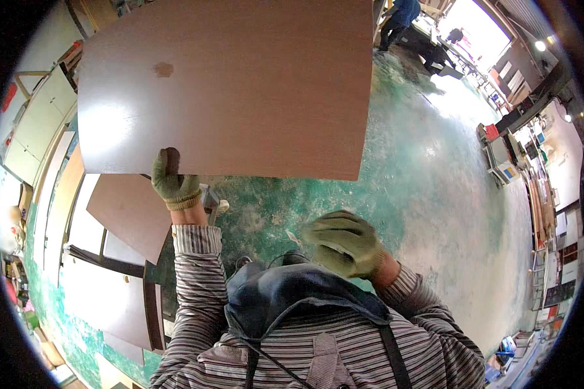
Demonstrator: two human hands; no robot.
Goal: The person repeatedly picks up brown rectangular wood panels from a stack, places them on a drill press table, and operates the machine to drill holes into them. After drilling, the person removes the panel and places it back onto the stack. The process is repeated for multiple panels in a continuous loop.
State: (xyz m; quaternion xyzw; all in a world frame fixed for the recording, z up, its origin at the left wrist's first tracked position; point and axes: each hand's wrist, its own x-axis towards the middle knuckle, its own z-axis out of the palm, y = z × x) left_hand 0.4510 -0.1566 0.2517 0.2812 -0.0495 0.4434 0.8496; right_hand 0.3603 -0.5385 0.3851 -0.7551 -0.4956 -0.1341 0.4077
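Observation:
A large reddish-brown wooden panel point(253, 91) fills the upper middle of the head view, with a darker patch near its left side and glare at its left edge. My left hand point(174, 178), in a green knit glove, grips its near edge left of the middle, the thumb lying over the face. The fingers behind the panel are hidden. In a like glove, my right hand point(344, 243) hovers in front of my body, away from the panel. Its fingers are loosely extended and slightly blurred, and nothing shows in them.
At my left, another brown panel point(133, 214) leans by several pale boards point(104, 292). Green, worn floor point(422, 168) stretches to the right. A person point(399, 19) in dark clothes stands at the far right by a workbench. Shelves and stacked boards point(538, 207) line the right wall.

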